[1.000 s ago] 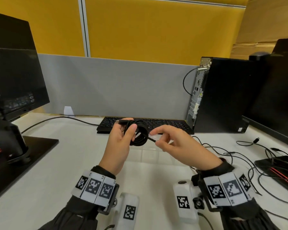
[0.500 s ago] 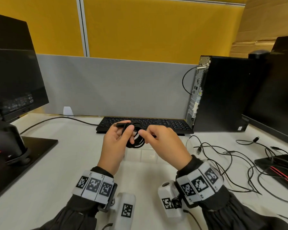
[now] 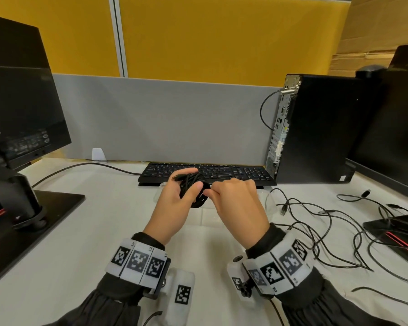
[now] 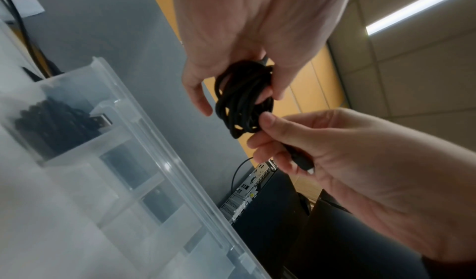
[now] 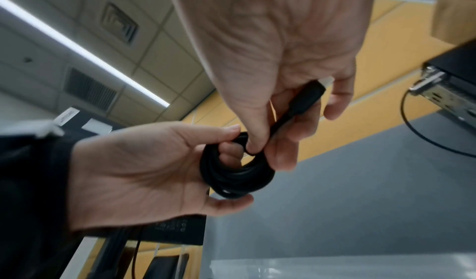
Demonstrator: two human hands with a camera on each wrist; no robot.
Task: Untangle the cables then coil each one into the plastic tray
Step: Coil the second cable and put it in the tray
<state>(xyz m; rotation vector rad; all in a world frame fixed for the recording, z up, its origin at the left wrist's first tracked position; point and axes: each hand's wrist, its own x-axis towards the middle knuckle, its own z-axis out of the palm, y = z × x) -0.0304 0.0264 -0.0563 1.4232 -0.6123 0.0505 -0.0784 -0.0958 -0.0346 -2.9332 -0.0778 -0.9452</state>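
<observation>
Two hands meet above the clear plastic tray (image 4: 159,161). Our left hand (image 3: 174,203) curls its thumb and fingers round the coiled black cable (image 3: 194,191), held in the air just in front of the keyboard (image 3: 233,172). Our right hand (image 3: 238,203) pinches the cable's plug end (image 5: 306,98) between thumb and fingers; in the head view that plug is hidden behind the knuckles. The tray is mostly covered by our hands in that view; the left wrist view shows another dark coil (image 4: 54,120) in one compartment, blurred through the wall. Loose cables (image 3: 327,231) sprawl on the worktop (image 3: 92,231) to the right, some cut off at the edge.
</observation>
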